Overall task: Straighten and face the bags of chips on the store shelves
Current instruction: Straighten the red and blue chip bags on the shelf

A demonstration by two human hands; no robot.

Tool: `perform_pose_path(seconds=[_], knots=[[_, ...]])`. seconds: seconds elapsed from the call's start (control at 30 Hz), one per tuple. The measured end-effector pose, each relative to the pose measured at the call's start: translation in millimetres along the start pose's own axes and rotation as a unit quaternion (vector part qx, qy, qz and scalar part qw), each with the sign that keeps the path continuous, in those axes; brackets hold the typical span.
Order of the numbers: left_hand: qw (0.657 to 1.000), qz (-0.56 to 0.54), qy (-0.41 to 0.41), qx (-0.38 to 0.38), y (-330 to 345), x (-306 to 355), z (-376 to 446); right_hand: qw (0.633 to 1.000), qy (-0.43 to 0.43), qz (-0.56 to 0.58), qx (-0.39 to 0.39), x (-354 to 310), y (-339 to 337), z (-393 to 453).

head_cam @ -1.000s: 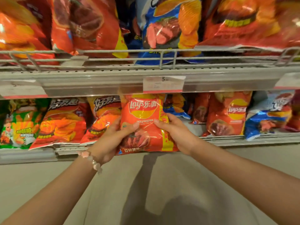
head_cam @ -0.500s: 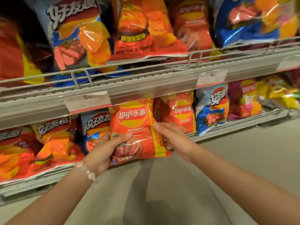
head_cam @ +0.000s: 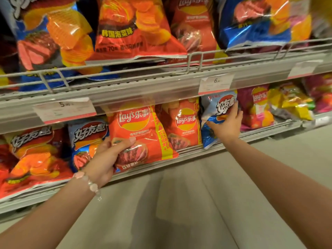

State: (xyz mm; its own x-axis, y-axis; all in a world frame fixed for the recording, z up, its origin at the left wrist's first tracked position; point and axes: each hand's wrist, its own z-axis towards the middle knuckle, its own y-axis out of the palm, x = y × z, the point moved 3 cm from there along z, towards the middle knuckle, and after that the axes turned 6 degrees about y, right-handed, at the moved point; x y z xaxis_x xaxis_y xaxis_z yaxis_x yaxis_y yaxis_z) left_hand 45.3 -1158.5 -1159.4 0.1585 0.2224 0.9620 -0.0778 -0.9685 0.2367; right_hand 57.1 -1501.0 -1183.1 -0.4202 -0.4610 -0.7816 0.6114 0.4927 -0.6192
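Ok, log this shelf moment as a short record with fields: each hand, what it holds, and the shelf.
left hand: grips the orange Lay's chip bag at its lower left
right hand: holds the blue-and-white foil chip bag
between them: second orange Lay's bag, upright, untouched
shelf: grey metal shelf rail with white price tags
wrist: pink bead bracelet on left

Grey metal shelf rails [head_cam: 161,90] with wire fronts and price tags [head_cam: 64,109] above a plain beige floor [head_cam: 179,212].

White price tags [head_cam: 216,83] on shelf edge, bead bracelet [head_cam: 89,183], grey floor [head_cam: 179,212]
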Motion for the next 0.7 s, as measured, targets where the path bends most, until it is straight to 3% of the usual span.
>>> perform_pose_path(seconds=[0.13, 0.43, 0.7], knots=[[1.000, 0.001, 0.006, -0.006, -3, -1, -1, 0.999, 0.001, 0.030, -0.025, 8, 6, 15], [1.000, 0.022, 0.019, -0.005, -27, -1, -5, 0.988, -0.042, 0.118, 0.084, 10, -29, -16], [0.999, 0.021, 0.038, 0.028, -83, 15, -21, 0.978, -0.044, 0.196, 0.063, -16, -23, -96]])
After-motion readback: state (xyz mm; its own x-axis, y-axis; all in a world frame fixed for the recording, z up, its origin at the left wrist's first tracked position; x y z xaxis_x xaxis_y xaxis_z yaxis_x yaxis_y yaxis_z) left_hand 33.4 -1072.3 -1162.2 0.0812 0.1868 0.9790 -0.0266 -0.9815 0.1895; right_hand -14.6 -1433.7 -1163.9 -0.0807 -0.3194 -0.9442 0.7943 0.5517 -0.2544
